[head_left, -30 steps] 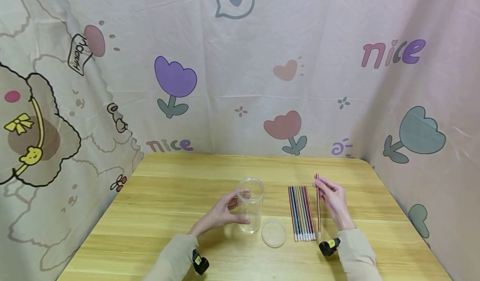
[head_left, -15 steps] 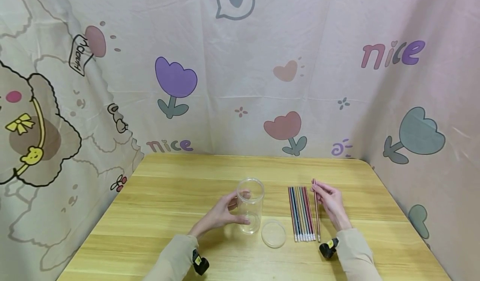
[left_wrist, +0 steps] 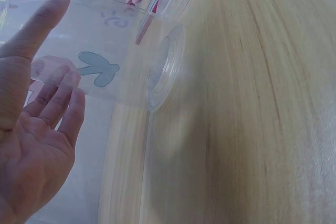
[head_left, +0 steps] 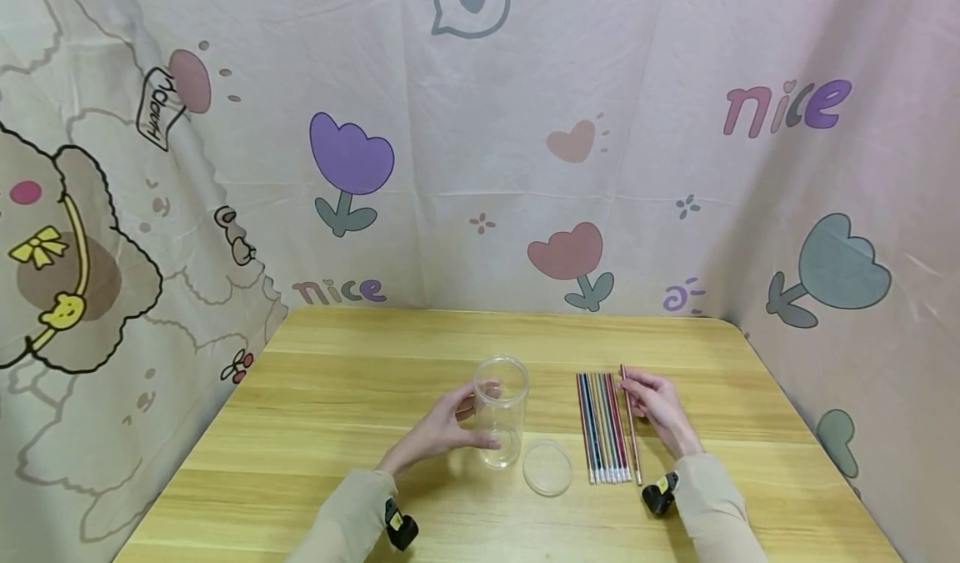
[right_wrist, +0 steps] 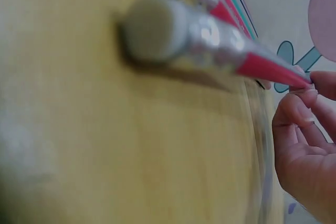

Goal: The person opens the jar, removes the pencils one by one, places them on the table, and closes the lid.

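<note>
My left hand [head_left: 442, 429] holds a tall clear plastic jar [head_left: 512, 409] upright on the table, thumb on the near side and fingers on the far side. The jar [left_wrist: 126, 40] looks see-through in the left wrist view. Between thumb and fingertips, my right hand [head_left: 662, 404] pinches a red pencil [head_left: 632, 442] near its far end. Its white eraser [right_wrist: 152, 27] points at the camera in the right wrist view, close to the wood. Left of that pencil lies a row of several coloured pencils [head_left: 602, 429], eraser ends toward me.
A round clear lid [head_left: 547, 470] lies flat between the jar and the pencil row. The wooden table [head_left: 337, 379] has its back edge against a printed cloth [head_left: 480, 146], which also hangs at both sides.
My right hand has moved the pinched pencil left and lower, closer to the pencil row. The left hand and the jar have stayed in place.
</note>
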`<state>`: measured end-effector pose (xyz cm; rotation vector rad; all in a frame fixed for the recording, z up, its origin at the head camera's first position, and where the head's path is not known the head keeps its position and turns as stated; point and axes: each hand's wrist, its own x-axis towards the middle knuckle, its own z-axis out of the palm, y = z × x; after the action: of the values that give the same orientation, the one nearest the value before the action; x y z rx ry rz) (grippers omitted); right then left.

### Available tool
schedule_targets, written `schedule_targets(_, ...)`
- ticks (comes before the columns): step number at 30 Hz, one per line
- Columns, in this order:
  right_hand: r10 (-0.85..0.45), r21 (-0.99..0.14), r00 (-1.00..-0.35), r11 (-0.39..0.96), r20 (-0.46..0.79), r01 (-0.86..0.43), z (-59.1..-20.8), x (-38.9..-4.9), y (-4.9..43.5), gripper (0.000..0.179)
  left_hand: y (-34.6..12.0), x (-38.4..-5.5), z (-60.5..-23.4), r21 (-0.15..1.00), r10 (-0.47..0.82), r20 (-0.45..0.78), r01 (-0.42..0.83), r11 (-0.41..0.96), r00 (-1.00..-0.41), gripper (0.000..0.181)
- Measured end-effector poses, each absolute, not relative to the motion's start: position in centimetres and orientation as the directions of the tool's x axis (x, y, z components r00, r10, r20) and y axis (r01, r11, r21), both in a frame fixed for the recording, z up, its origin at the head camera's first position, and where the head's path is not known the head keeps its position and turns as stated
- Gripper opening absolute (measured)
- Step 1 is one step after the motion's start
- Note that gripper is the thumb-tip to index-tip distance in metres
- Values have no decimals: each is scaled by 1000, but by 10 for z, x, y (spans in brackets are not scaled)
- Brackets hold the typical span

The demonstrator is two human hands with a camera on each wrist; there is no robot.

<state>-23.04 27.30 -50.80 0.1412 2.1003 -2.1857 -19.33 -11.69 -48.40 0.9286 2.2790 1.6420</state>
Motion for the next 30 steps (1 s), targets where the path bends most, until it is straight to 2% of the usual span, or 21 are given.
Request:
schedule_targets(13, -78, -987, -985, 75, -151, 146, -514, -235, 275, 57, -118, -193, -484, 910, 578, 205, 371, 183, -790, 81)
schedule_targets(30, -19, -978, -989, 154, -144, 139, -516, -235, 270, 57, -117, -194, -484, 912, 581, 212, 373, 172, -786, 84)
